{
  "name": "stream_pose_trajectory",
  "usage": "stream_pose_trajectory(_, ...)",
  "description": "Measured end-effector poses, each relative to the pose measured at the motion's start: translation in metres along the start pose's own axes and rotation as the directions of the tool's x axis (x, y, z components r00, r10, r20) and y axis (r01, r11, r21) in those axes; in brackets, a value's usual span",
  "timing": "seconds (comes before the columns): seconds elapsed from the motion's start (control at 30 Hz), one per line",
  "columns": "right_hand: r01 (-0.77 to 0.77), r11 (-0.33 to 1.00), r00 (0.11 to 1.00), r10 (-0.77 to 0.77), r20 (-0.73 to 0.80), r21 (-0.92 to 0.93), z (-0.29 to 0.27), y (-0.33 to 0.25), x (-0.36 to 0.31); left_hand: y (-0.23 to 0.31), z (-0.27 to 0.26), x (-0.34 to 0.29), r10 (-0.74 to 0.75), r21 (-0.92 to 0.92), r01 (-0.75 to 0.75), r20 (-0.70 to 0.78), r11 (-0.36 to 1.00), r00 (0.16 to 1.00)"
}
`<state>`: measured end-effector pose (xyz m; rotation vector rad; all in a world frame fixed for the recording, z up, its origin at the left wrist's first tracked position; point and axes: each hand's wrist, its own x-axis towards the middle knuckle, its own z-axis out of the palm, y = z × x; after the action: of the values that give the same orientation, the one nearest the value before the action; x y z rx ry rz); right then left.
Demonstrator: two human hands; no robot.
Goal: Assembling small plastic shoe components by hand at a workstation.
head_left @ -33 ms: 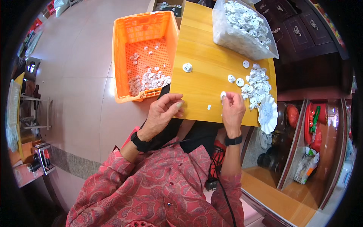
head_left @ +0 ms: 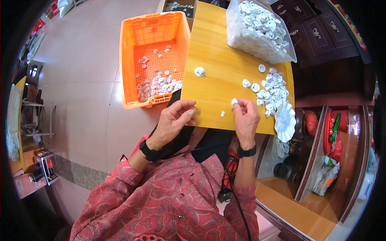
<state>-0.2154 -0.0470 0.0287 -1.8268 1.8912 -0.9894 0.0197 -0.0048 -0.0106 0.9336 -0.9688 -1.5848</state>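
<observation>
My right hand (head_left: 246, 119) is pinching a small white plastic part (head_left: 235, 102) between thumb and fingertips, just above the near side of the yellow wooden table (head_left: 219, 48). My left hand (head_left: 173, 119) hovers at the table's left corner, its fingers loosely bent and the thumb apart from them; nothing shows in it. Between the two hands lies a tiny white piece (head_left: 222, 114). Farther off on the left sits a round white plastic part (head_left: 199, 72). Beyond my right hand, a few round white discs (head_left: 255, 87) lie beside a heap of similar white parts (head_left: 276, 89).
A translucent tub (head_left: 257, 50) full of white parts stands at the table's far right. A white scalloped dish (head_left: 284, 134) of small clear pieces is at the right near corner. Left of the table, an orange crate (head_left: 126, 60) holds scattered white parts. Open shelves (head_left: 277, 188) stand at right.
My right hand has shifted slightly left with the white plastic part. The left hand has barely moved.
</observation>
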Motion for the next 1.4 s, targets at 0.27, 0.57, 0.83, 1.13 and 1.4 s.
stream_pose_trajectory(0.27, 0.004, 0.930, 0.960, -0.107, 0.260, 0.367, 0.014, -0.058, -0.054, -0.003, 0.000, -0.002, 0.067, 0.152, -0.101, 0.212, 0.983, 0.975)
stream_pose_trajectory(0.57, 0.062, 0.995, 0.997, -0.065, 0.037, 0.072, 0.008, -0.026, -0.059, 0.010, 0.001, -0.003, -0.083, -0.001, 0.085, 0.189, 0.996, 0.978)
stream_pose_trajectory(0.83, 0.247, 0.902, 0.966, -0.259, 0.015, -0.354, 0.012, -0.012, -0.065, 0.006, 0.004, -0.003, -0.137, -0.117, 0.169, 0.236, 0.979, 0.962)
stream_pose_trajectory(1.13, 0.244, 0.930, 0.965, -0.262, -0.029, -0.275, 0.014, -0.002, -0.071, 0.007, 0.007, -0.004, -0.169, -0.132, 0.199, 0.208, 0.971, 0.963)
stream_pose_trajectory(1.4, 0.344, 0.871, 0.939, -0.317, 0.135, -0.349, 0.017, -0.020, -0.076, 0.004, 0.005, -0.003, -0.172, -0.100, 0.194, 0.200, 0.976, 0.965)
